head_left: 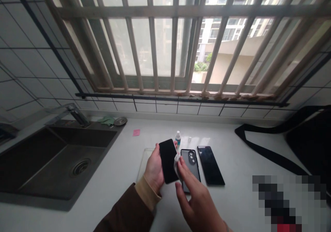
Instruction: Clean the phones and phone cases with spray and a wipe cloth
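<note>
Surface: I see a pale worktop (240, 163) running under a barred window (165, 42); grey tiled wall (23, 69) on the left side and below the sill.
Room: a dark sink (51, 159) with a faucet (76, 114) is let into the worktop at my left; a green cloth (107, 120) lies behind it.
Left hand (154, 171): fingers closed around the edges of a black phone (168, 160), held above the worktop, dark screen towards me.
Right hand (199, 204): fingers pinching a small white wipe (176, 163) against the phone's right edge.
Around: a dark phone case (192, 163) lies flat just right of the held phone, partly covered by my right hand; a second phone (210, 164) lies just beside the case.
Further: a small bottle (178, 137) stands behind the phone; a pink note (136, 132) lies nearer the sink; a clear tray (144, 159) sits under my left hand.
Right side: a black bag with its strap (261, 149).
Count: two phones, one case, one bottle, one wipe.
</note>
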### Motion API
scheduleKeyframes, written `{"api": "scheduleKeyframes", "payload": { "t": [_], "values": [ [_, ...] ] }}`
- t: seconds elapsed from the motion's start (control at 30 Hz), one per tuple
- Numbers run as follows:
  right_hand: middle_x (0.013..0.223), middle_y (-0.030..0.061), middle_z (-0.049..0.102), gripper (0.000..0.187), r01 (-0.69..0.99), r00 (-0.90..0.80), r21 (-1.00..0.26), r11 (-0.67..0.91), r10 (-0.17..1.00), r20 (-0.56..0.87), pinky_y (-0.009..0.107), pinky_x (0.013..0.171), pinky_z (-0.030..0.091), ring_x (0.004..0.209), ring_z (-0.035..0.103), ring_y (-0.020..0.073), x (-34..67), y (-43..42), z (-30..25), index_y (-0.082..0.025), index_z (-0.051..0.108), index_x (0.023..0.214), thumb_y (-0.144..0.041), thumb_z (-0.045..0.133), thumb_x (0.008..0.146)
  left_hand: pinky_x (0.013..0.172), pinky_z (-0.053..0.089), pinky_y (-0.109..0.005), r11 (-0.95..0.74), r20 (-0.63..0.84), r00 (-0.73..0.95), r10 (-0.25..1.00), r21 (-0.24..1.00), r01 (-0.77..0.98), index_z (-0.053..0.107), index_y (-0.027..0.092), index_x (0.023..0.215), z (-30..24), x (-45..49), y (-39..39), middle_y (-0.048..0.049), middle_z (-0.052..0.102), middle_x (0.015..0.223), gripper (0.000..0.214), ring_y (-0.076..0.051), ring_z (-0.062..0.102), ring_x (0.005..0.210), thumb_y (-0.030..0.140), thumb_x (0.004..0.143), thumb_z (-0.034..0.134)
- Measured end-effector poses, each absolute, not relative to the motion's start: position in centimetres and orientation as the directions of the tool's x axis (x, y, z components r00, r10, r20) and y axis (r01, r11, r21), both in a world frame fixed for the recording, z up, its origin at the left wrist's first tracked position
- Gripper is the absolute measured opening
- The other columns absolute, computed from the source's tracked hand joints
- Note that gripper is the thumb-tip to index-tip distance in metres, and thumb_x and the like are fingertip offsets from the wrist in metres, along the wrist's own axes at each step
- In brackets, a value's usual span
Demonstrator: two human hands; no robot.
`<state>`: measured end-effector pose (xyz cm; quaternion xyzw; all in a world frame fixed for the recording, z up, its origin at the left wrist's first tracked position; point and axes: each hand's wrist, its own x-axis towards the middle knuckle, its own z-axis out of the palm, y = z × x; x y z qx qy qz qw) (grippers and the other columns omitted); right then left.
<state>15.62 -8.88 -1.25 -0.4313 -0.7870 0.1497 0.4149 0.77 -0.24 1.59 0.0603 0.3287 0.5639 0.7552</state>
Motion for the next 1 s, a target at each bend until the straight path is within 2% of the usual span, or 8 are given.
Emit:
{"api": "scheduleKeyframes", "payload": {
  "t": [0.23, 0.4, 0.5, 0.6, 0.73, 0.83, 0.93, 1.0],
  "values": [
    [0.162, 0.0153, 0.048, 0.061, 0.534, -0.171, -0.712, 0.455, 0.884, 0.436, 0.056, 0.12, 0.045, 0.15, 0.046, 0.0331, 14.5, -6.2, 0.2, -0.017, 0.042, 0.163, -0.024, 0.051, 0.104, 0.108, 0.053, -0.045, 0.419, -0.379, 0.261, 0.888, 0.431, -0.799, 0.068, 0.005, 0.131, 1.2, 1.4, -0.8, -0.0206, 0.077, 0.115, 0.06, -0.032, 0.074, 0.11, 0.054, 0.107, 0.042],
    [0.158, 0.0138, 0.053, 0.056, 0.529, -0.126, -0.736, 0.423, 0.896, 0.425, 0.055, 0.12, 0.046, 0.146, 0.052, 0.033, 14.8, -3.7, 1.6, -0.02, 0.05, 0.159, -0.029, 0.053, 0.104, 0.112, 0.05, -0.047, 0.482, -0.371, 0.344, 0.863, 0.399, -0.78, 0.066, 0.008, 0.138, 0.8, 1.6, -1.2, -0.0194, 0.077, 0.12, 0.058, -0.034, 0.072, 0.117, 0.053, 0.105, 0.049],
    [0.153, 0.0141, 0.058, 0.053, 0.518, -0.109, -0.776, 0.36, 0.927, 0.358, 0.054, 0.119, 0.048, 0.142, 0.056, 0.0335, 14.8, -2.8, 2.4, -0.018, 0.055, 0.155, -0.033, 0.052, 0.104, 0.112, 0.049, -0.047, 0.505, -0.391, 0.361, 0.847, 0.376, -0.777, 0.065, 0.009, 0.138, 0.5, 1.7, -1.1, -0.0191, 0.077, 0.121, 0.058, -0.034, 0.073, 0.117, 0.054, 0.105, 0.05],
    [0.149, 0.0153, 0.062, 0.052, 0.483, -0.119, -0.815, 0.32, 0.946, 0.301, 0.054, 0.118, 0.049, 0.14, 0.058, 0.034, 14.4, -3.0, 2.4, -0.016, 0.059, 0.152, -0.035, 0.053, 0.103, 0.108, 0.052, -0.047, 0.448, -0.433, 0.267, 0.861, 0.396, -0.802, 0.066, 0.007, 0.135, 0.4, 1.3, -0.8, -0.02, 0.077, 0.117, 0.058, -0.033, 0.075, 0.111, 0.053, 0.106, 0.047],
    [0.153, 0.0141, 0.059, 0.054, 0.412, -0.18, -0.847, 0.337, 0.941, 0.286, 0.054, 0.12, 0.046, 0.144, 0.055, 0.0335, 14.0, -5.0, 1.3, -0.017, 0.057, 0.154, -0.036, 0.055, 0.103, 0.094, 0.06, -0.046, 0.332, -0.484, 0.082, 0.871, 0.46, -0.824, 0.069, 0.005, 0.128, 1.2, 0.5, -0.2, -0.0199, 0.079, 0.105, 0.063, -0.029, 0.077, 0.089, 0.055, 0.108, 0.036],
    [0.152, 0.0134, 0.059, 0.055, 0.294, -0.147, -0.926, 0.235, 0.969, 0.199, 0.055, 0.12, 0.046, 0.143, 0.056, 0.0339, 14.2, -6.5, 0.2, -0.018, 0.058, 0.153, -0.041, 0.058, 0.103, 0.083, 0.063, -0.043, 0.246, -0.474, -0.019, 0.88, 0.489, -0.837, 0.07, 0.005, 0.123, 2.1, 0.2, 0.0, -0.0205, 0.078, 0.106, 0.065, -0.027, 0.077, 0.083, 0.054, 0.109, 0.032],
    [0.147, 0.0147, 0.064, 0.056, 0.099, -0.067, -0.994, 0.046, 0.997, 0.04, 0.058, 0.115, 0.049, 0.138, 0.061, 0.0364, 14.3, -7.4, -1.0, -0.017, 0.064, 0.147, -0.048, 0.063, 0.1, 0.082, 0.064, -0.042, 0.163, -0.483, -0.087, 0.871, 0.452, -0.877, 0.072, 0.008, 0.114, 2.3, 0.4, -0.1, -0.02, 0.077, 0.104, 0.064, -0.029, 0.077, 0.09, 0.063, 0.104, 0.042],
    [0.144, 0.0148, 0.067, 0.057, -0.095, -0.04, -0.994, -0.062, 0.997, -0.059, 0.058, 0.113, 0.052, 0.135, 0.064, 0.0365, 14.2, -7.6, -1.7, -0.017, 0.066, 0.144, -0.05, 0.066, 0.098, 0.085, 0.064, -0.041, 0.1, -0.482, -0.134, 0.866, 0.429, -0.898, 0.072, 0.013, 0.108, 2.1, 0.7, -0.3, -0.0151, 0.076, 0.097, 0.056, -0.027, 0.077, 0.09, 0.065, 0.099, 0.056]
  ]
}}
